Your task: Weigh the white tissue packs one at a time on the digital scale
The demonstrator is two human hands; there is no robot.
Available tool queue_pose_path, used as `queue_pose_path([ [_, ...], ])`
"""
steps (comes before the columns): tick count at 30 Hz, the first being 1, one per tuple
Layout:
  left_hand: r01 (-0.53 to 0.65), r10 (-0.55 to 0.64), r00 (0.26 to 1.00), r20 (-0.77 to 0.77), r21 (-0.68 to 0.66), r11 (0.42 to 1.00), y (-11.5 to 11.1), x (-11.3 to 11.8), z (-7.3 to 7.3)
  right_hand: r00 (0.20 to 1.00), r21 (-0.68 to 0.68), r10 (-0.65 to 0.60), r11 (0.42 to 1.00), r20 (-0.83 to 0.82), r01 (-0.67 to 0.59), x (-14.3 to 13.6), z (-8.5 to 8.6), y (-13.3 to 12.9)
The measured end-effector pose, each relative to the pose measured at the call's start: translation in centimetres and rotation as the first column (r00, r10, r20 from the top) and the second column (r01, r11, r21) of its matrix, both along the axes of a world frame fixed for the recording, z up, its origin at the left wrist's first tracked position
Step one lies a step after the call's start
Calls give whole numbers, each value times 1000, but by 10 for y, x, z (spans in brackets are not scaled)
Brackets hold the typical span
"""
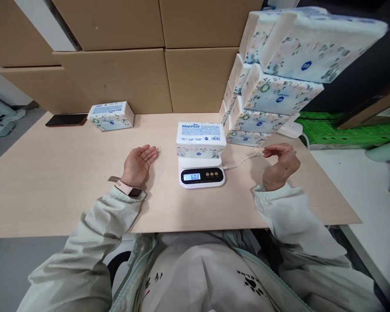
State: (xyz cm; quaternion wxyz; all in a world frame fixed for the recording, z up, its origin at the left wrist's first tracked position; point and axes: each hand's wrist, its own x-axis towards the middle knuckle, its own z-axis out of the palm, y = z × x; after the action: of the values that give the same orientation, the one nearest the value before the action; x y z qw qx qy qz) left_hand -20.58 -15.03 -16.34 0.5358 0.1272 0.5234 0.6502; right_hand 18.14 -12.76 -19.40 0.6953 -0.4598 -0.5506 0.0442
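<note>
The pale wood tabletop (84, 182) spans most of the view, w/ a wall of brown cardboard boxes (117, 78) along its far edge. At the far R corner of the tabletop stands a tall pkg stack (281, 91), white w/ leaf print & blue marks, piled in several layers, the upper pkgs nearest the camera. Beyond it, off to the R, is a bright green crate (357, 132) on a white surface.

The person, in pale green sleeves, has both forearms over the near edge, hands either side of the scale. L hand (135, 167) is released: palm up, fingers loosely extended, well apart from the scale on its L. R hand (281, 167) is also released, fingers extended & pointing inward, wrist bent, near the btm of the stack on the scale's R side.

Between the hands, tissue pkg (199, 141), labelled "Manhua", sits flat on the white scale (202, 177), covering the rear of it, label side up. A second pkg (111, 116) w/ same print lies at the back L against the boxes. Black phone (66, 120) lies flat just beside it, on its L. Smartwatch (128, 188) w/ pale pink strap is on the L wrist. White cable (242, 162) runs from the scale's R side toward the stack. Lit display (191, 177) reads approx 60.3, decimal pt hard to make out
</note>
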Motion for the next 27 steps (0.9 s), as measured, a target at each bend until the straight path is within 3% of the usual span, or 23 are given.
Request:
queue_pose_path([
  [7,9,-9,999,36,9,1000,-1,-2,-1,990,41,-137,990,21,136,7,1,1],
  [14,19,-20,999,33,13,1000,-2,-2,-2,998,55,-53,997,24,52,1,-7,-1],
  [19,34,-34,999,11,17,999,-4,-2,0,997,36,-70,997,15,69,-1,-9,-3],
  [27,30,-30,999,-15,-32,999,-3,-1,4,999,-86,30,996,15,-28,-4,-14,-7],
])
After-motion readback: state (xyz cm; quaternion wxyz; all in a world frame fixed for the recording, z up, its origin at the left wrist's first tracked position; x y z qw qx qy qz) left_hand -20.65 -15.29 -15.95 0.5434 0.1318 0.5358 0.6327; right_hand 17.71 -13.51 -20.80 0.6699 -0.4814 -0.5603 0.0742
